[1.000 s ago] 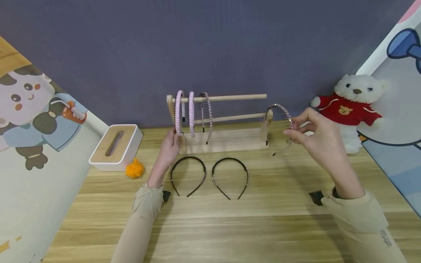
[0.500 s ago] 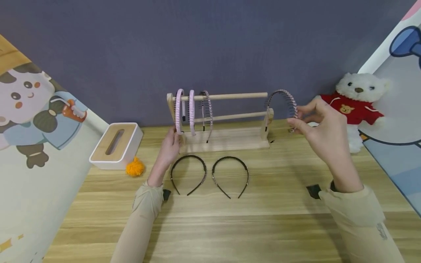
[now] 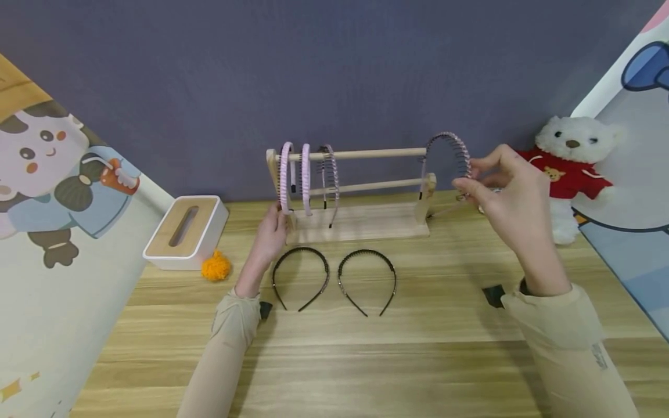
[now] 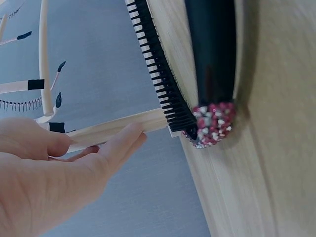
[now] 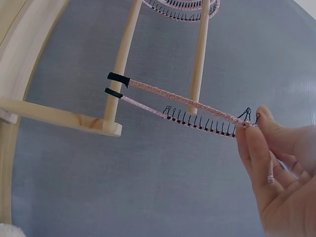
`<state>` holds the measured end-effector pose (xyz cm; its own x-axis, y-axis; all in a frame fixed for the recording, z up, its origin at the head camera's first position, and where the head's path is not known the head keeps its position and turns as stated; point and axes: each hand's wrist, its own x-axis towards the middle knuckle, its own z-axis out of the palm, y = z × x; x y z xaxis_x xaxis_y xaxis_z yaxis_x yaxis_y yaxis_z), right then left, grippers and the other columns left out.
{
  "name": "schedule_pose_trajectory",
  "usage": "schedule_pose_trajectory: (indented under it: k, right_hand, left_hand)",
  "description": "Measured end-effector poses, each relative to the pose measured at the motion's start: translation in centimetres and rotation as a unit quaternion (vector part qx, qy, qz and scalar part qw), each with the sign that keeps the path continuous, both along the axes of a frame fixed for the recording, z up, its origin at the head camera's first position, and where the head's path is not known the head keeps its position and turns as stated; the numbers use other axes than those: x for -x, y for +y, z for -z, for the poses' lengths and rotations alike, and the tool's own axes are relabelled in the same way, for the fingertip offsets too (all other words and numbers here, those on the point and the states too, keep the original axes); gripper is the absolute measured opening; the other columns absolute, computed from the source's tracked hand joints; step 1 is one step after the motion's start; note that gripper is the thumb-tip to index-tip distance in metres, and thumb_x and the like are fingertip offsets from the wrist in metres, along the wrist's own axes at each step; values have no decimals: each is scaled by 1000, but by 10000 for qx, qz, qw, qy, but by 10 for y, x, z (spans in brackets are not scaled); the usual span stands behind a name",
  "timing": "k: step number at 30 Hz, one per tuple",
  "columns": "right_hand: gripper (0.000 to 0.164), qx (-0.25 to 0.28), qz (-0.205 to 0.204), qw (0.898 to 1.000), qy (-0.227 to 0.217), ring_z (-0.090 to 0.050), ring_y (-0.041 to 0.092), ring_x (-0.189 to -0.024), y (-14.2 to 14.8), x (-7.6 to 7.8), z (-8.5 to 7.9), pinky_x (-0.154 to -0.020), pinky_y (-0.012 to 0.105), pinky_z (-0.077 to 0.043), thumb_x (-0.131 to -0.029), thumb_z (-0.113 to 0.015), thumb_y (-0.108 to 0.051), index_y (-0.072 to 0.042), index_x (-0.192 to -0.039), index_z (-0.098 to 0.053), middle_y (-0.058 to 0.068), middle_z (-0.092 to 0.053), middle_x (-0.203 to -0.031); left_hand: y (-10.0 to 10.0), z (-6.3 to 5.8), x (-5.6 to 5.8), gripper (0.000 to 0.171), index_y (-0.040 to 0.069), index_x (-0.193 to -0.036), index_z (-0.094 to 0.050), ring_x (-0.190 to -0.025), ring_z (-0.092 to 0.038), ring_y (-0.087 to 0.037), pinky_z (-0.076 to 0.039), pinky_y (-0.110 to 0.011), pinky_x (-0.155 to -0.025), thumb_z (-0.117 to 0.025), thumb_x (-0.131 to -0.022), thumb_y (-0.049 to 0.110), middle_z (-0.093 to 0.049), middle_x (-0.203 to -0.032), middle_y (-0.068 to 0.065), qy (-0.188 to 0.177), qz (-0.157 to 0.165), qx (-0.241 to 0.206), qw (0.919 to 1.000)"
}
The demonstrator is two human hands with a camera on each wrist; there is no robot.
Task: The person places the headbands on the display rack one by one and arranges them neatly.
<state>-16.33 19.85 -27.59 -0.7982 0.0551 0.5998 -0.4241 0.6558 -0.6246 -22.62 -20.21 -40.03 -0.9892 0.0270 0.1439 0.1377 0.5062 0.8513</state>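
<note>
At the left end of a wooden headband rack, my left hand grips the upright, thumb on one side and fingers on the other. Two fabric-wrapped pink headbands and a thin coiled headband hang on its rods. My right hand pinches another toothed, pinkish headband by one side, arched up at the free right end of the upper rod. In the right wrist view its two black tips point toward the rack. Two black toothed headbands lie in front, one with pink and clear stones.
A white tissue box with a wooden lid stands left of the rack, an orange pom-pom by its corner. A white teddy bear in a red hoodie sits at the back right. A dark wall rises behind the rack.
The right hand has raised its headband from beside the rack's right foot up to the upper rod's end, lately shifting slightly left. The left hand keeps its hold on the rack.
</note>
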Motion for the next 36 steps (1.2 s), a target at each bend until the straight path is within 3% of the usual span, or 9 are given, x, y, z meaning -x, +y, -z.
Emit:
schedule_pose_trajectory:
  k: [9, 22, 31, 36]
  right_hand:
    - [28, 22, -26, 10000, -44, -58, -19, -73, -10, 3, -6, -67, 4, -48, -89, -85, 2, 7, -105, -63, 20, -74, -109]
    - [26, 80, -251, 9996, 38, -60, -18, -75, -25, 11, -9, -69, 6, -50, -91, -84, 2, 8, -106, -64, 20, -74, -104]
    - [26, 299, -608, 9975, 189, -64, -13, -76, -38, 19, -7, -69, 8, -52, -91, -84, 0, 8, -104, -63, 17, -72, -102]
    - [25, 233, -656, 9961, 536, -62, -16, -76, -43, 24, -5, -68, 9, -52, -89, -85, 2, 8, -99, -62, 18, -73, -103]
  left_hand:
    - [1, 0, -1, 45, -7, -157, -41, -77, -51, -20, -45, -29, -63, -35, -118, 15, -59, -102, -23, -39, 38, -57, 10000]
    - [0, 1, 0, 42, -7, -153, -45, -81, -53, -26, -46, -30, -66, -35, -118, 14, -59, -103, -23, 13, 55, -86, 9999]
    - [0, 1, 0, 41, -8, -151, -46, -74, -49, -18, -43, -26, -60, -35, -118, 14, -58, -99, -22, 20, 65, -178, 9998]
    - [1, 1, 0, 41, -8, -151, -46, -77, -51, -21, -44, -28, -63, -36, -118, 13, -59, -101, -24, 26, 43, -102, 9999]
